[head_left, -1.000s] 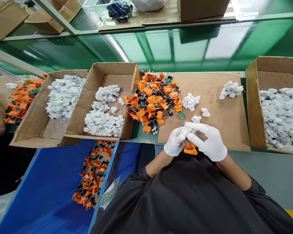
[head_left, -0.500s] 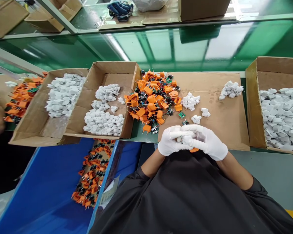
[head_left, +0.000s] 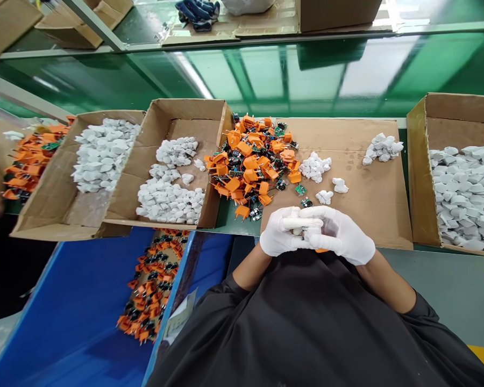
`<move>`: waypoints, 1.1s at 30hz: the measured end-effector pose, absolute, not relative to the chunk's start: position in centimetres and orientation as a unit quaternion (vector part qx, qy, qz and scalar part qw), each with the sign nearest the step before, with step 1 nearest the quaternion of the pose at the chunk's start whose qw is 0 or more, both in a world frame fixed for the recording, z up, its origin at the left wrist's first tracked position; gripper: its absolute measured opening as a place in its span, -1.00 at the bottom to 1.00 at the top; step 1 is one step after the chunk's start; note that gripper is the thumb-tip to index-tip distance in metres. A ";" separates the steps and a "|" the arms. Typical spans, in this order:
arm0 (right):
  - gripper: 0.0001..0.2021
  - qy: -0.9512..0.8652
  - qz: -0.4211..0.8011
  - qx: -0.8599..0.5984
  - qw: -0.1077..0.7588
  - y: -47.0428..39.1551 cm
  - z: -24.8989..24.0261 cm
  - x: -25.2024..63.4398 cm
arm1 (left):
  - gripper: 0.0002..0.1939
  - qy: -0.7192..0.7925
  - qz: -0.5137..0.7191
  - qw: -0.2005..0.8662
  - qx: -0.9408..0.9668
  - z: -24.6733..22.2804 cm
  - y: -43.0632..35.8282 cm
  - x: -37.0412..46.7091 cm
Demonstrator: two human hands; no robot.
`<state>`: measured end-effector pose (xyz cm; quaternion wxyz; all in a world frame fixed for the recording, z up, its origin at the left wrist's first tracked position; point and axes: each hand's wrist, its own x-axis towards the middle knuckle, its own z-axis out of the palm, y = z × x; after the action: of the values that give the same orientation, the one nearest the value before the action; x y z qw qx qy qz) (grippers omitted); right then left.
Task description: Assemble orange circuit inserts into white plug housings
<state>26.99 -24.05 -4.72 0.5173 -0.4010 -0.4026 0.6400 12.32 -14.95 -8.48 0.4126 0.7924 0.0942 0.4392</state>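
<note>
Head view: left hand (head_left: 280, 232) and right hand (head_left: 344, 235), both in white gloves, were together at the near edge of the cardboard sheet (head_left: 358, 188), just in front of the black top (head_left: 306, 322). Fingertips met around a small part (head_left: 304, 233). Left fingers were closed on its left side; right fingers and thumb curled in from the right, with a gap behind the tips. Part mostly hidden, exact contacts not readable. An orange piece (head_left: 321, 250) showed just under the right fingers; couldn't tell which hand bore it.

Far side of the hands, on the sheet: dark circuit board (head_left: 306, 202), green circuit board (head_left: 300, 190), two small white clumps (head_left: 325, 197), a white cluster (head_left: 314, 167). Another white heap (head_left: 382, 149) sat at far right of the sheet. Orange plug pile (head_left: 252, 166), mixed with boards and wires, lay left of the sheet, beside the middle carton (head_left: 193, 115) with white pieces (head_left: 171, 201). Left carton (head_left: 40, 215) and right carton (head_left: 417, 172) held more of them. More orange parts (head_left: 151, 285) lay low at left by the blue bin (head_left: 89, 306). Blue gloves (head_left: 197, 13) on the far shelf.
</note>
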 end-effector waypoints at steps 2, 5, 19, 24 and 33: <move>-0.56 -0.391 0.652 -0.391 0.519 -24.1 -4.7 27.0 | -0.77 0.082 0.439 0.424 0.788 -8.4 -14.9 12.3; -0.55 -0.390 0.659 -0.381 0.519 -24.1 -4.6 27.1 | -0.72 0.073 0.429 0.446 0.782 -8.5 -14.9 12.3; -0.59 -0.353 0.618 -0.452 0.538 -23.7 -4.3 26.8 | -0.55 0.167 0.391 0.527 0.736 -8.8 -15.5 12.7; -0.55 -0.343 0.626 -0.449 0.537 -23.8 -4.7 27.2 | -0.45 0.249 0.384 0.560 0.691 -8.8 -16.1 13.2; -0.49 -0.322 0.613 -0.473 0.545 -23.3 -4.9 27.1 | -0.35 0.257 0.334 0.696 0.581 -9.5 -16.4 13.1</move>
<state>27.11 -23.33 -4.87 0.5446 -0.4729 -0.3217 0.6135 13.07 -16.43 -9.51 0.6962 0.5810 0.2573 0.3341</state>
